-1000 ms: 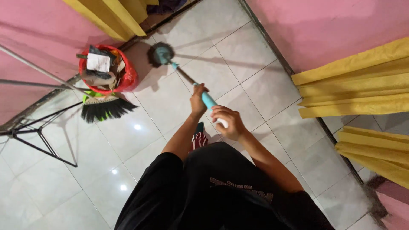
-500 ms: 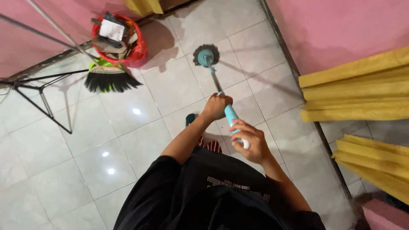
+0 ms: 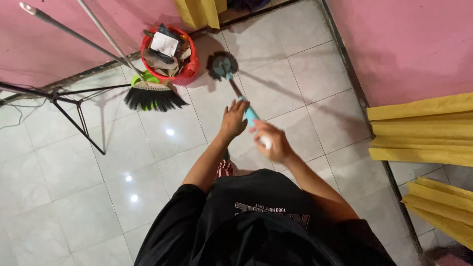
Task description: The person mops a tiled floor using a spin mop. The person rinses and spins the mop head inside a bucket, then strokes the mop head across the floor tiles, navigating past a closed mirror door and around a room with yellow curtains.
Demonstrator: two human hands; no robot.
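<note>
Long-handled mop with a teal grip sleeve and a round dark head (image 3: 222,66): head flat on the white glossy tiled floor (image 3: 74,187), just beside the red plastic basket (image 3: 189,64) and close to the base of the pink wall (image 3: 59,44). Handle slants back from the head toward the person.

Left hand (image 3: 233,119): grip closed around the handle at the lower end of the teal sleeve, fingers wrapped over the top. Right hand (image 3: 271,142): grip closed on the upper, whitish end of the handle; blurred, so finger detail is unclear. The two hands sit near each other on the shaft, left farther down toward the head.

Red basket holds crumpled paper and dark items, heaped above the rim. Left of it, a broom with black bristles and a green-and-tan collar (image 3: 150,94) has its bristles on the floor, its pale pole leaning up against the wall. Further left, thin black metal stand legs (image 3: 79,120) spread across the tiles.

Yellow curtain fabric (image 3: 423,130) folds in from the right edge, beside a second pink wall. The person wears a black short-sleeved shirt (image 3: 256,221); a foot shows just below the left forearm.
</note>
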